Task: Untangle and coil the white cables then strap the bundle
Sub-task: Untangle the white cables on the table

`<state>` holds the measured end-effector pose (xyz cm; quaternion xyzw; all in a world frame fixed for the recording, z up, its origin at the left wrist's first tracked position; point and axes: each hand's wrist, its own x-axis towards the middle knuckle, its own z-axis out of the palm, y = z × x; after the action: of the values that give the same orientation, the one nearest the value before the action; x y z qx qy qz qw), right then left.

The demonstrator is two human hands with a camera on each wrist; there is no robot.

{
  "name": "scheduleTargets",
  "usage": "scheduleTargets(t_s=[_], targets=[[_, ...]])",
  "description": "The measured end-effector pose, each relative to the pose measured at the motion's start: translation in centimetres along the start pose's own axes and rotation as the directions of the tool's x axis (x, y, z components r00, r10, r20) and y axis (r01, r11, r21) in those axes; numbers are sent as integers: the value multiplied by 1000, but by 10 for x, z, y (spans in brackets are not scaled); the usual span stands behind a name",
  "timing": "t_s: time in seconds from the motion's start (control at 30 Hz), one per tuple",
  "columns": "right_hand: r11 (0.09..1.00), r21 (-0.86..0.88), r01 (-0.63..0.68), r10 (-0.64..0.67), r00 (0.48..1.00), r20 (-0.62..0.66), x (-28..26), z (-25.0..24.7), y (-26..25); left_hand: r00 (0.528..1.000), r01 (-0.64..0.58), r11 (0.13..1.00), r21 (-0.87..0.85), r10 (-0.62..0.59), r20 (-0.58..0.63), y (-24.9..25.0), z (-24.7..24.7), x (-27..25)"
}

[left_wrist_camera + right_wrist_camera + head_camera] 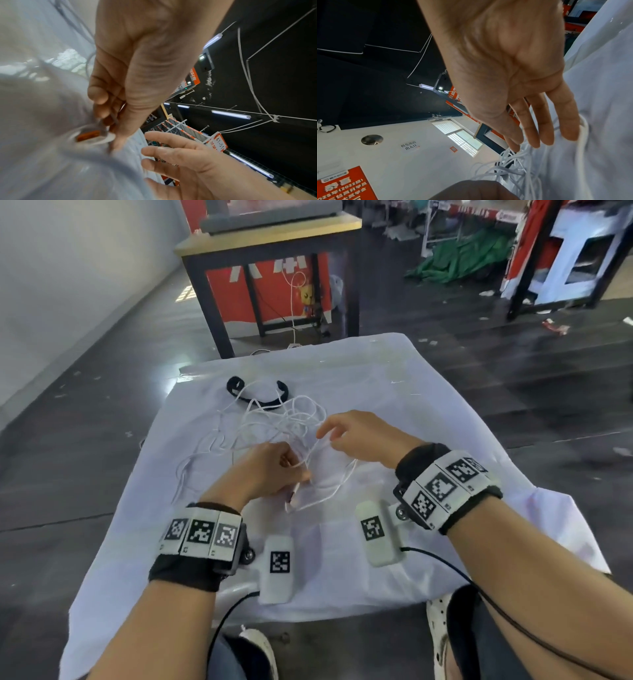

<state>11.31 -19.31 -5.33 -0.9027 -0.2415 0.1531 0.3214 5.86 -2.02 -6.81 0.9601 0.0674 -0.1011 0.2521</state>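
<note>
A loose tangle of white cables (274,422) lies in the middle of the cloth-covered table (428,412). A black strap (255,398) lies curved at the tangle's far edge, partly under some strands. My left hand (274,470) has its fingers curled and pinches a strand just above a white connector (294,498); in the left wrist view that connector (88,135) shows an orange insert. My right hand (356,436) hovers to the right with its fingers (539,128) nearly straight, touching strands of the cables (513,169). One loop hangs between the two hands.
The white cloth hangs over the table's edges, and the near part (325,549) lies under my wrists. A dark-framed table (274,244) stands beyond the far edge on a dark floor. My shoes (436,628) are under the near edge.
</note>
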Motion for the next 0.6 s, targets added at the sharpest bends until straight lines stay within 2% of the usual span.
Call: scheduleTargets(t_s=[0.17, 0.3, 0.47, 0.6], targets=[[999, 27, 33, -33, 999, 10, 1, 2, -3, 999, 41, 999, 28, -42, 18, 2, -5, 3], [995, 93, 44, -45, 999, 6, -5, 7, -2, 998, 52, 981, -189, -47, 35, 2, -13, -1], [992, 103, 68, -70, 997, 13, -8, 14, -6, 1000, -12, 889, -457, 17, 6, 7, -20, -9], [942, 331, 56, -46, 998, -36, -9, 23, -2, 997, -15, 834, -551, 52, 51, 11, -16, -12]])
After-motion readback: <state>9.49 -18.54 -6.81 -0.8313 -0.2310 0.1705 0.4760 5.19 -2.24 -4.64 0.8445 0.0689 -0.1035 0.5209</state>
